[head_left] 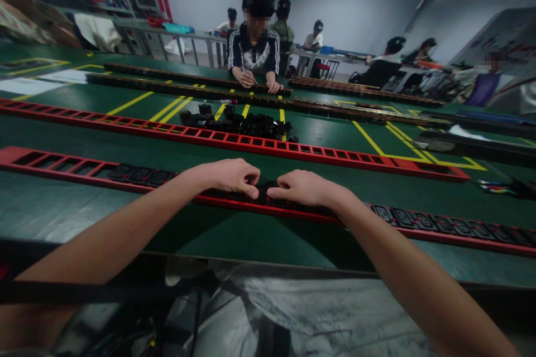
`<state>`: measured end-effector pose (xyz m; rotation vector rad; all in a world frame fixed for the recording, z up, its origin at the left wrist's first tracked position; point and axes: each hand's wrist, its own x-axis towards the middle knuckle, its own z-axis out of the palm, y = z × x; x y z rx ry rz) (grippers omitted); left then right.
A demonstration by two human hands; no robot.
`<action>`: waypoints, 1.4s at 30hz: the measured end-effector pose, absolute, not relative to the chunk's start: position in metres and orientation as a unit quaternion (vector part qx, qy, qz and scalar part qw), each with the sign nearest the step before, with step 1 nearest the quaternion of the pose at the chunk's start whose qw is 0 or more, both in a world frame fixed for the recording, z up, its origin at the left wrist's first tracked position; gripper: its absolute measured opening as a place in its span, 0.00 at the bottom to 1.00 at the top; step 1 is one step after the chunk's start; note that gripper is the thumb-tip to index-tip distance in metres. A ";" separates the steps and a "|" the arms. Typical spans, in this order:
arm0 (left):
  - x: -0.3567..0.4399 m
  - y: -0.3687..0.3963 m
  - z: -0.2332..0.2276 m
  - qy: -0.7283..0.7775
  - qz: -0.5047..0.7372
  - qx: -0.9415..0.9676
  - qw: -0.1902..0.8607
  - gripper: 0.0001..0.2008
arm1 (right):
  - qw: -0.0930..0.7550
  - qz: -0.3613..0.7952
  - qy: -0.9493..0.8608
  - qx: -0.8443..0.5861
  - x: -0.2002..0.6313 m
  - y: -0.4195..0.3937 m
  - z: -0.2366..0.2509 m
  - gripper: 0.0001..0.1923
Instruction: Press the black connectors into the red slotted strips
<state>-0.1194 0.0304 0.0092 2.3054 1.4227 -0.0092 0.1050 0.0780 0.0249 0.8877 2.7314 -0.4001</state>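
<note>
Hands point(234, 174) point(302, 187) half-curled, thumbs at black modules point(262, 195), grip unclear, red slotted frame point(268, 209) holding them

The red rail point(268, 210) looks painted metal, its black inserts point(140, 175) plastic — the green tabletop point(251, 242) smooth, faintly glossy.

I can read no word, brand or number anywhere in my view. The board point(508, 30) at far right carries dark marks, too blurred for me to make out. The pale papers point(31, 85) on the green table point(234, 240) to my left lie too slanted for me to tell any print.
</note>
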 end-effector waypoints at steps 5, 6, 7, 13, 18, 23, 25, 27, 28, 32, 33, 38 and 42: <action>-0.118 0.030 0.009 0.494 -0.004 0.845 0.205 0.23 | 0.121 -0.125 0.940 0.295 0.104 0.078 0.024 0.35; -0.117 0.030 0.009 0.493 -0.002 0.846 0.202 0.23 | 0.123 -0.121 0.940 0.294 0.104 0.078 0.024 0.35; -0.117 0.030 0.009 0.494 -0.001 0.846 0.200 0.23 | 0.125 -0.118 0.941 0.293 0.104 0.078 0.025 0.35; -0.115 0.029 0.008 0.494 -0.004 0.852 0.176 0.23 | 0.125 -0.114 0.943 0.287 0.105 0.077 0.025 0.37; -0.116 0.029 0.006 0.495 -0.003 0.853 0.168 0.24 | 0.125 -0.114 0.943 0.285 0.105 0.078 0.024 0.38; -0.115 0.028 0.008 0.498 0.000 0.850 0.173 0.25 | 0.128 -0.114 0.941 0.292 0.104 0.076 0.027 0.38; -0.114 0.028 0.008 0.501 0.000 0.848 0.175 0.25 | 0.126 -0.114 0.941 0.291 0.104 0.076 0.026 0.39; -0.114 0.028 0.007 0.502 0.000 0.847 0.175 0.24 | 0.123 -0.114 0.944 0.285 0.105 0.077 0.025 0.39; -0.115 0.028 0.007 0.502 -0.001 0.847 0.174 0.25 | 0.122 -0.114 0.945 0.282 0.105 0.077 0.024 0.39; -0.115 0.028 0.006 0.505 -0.006 0.846 0.170 0.25 | 0.122 -0.116 0.946 0.278 0.105 0.079 0.023 0.39; -0.115 0.028 0.007 0.505 -0.007 0.846 0.169 0.25 | 0.122 -0.115 0.945 0.279 0.105 0.079 0.023 0.38; -0.114 0.028 0.008 0.507 -0.006 0.846 0.166 0.25 | 0.122 -0.114 0.945 0.280 0.105 0.077 0.025 0.37; -0.115 0.028 0.006 0.505 -0.003 0.847 0.166 0.26 | 0.122 -0.111 0.946 0.279 0.105 0.077 0.024 0.39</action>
